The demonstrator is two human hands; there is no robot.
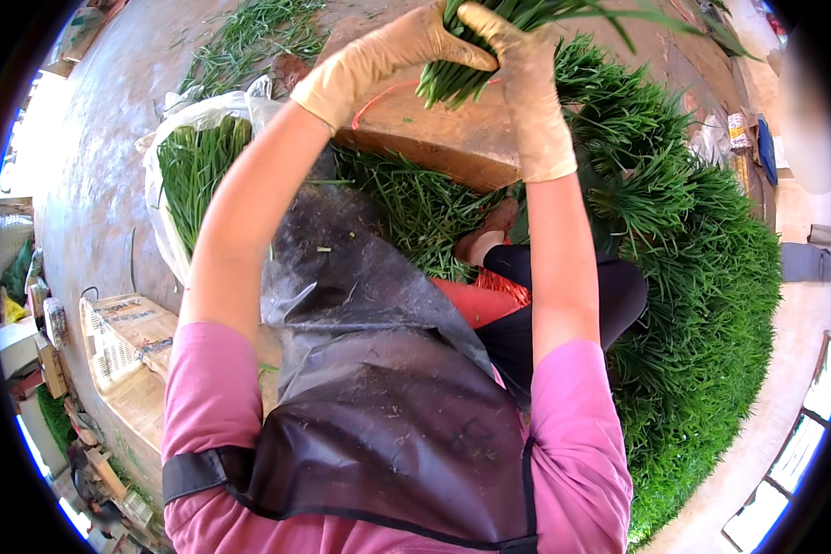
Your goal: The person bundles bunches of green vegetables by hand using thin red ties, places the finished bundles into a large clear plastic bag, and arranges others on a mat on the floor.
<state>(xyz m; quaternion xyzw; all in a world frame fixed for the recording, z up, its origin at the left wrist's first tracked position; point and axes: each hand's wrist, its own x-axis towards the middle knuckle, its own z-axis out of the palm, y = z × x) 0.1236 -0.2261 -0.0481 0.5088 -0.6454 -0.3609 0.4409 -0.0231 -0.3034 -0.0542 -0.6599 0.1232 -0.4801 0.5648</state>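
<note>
Both my hands wear yellowish gloves and are raised at the top of the head view, over a low brown block (443, 143). My left hand (414, 42) is closed round one side of a bunch of green chives (454, 85). From the other side my right hand (524, 78) grips the same bunch. The cut ends point down toward me, and the long leaves trail off to the upper right. My fingers are partly hidden behind the stems.
A large heap of chives (702, 323) fills the right side. On the left stand a white bag (157, 198) with more chives and a pale crate (115, 346). Loose leaves (406, 198) lie below the block, others (254, 42) on the far floor. A dark apron (388, 415) covers my lap.
</note>
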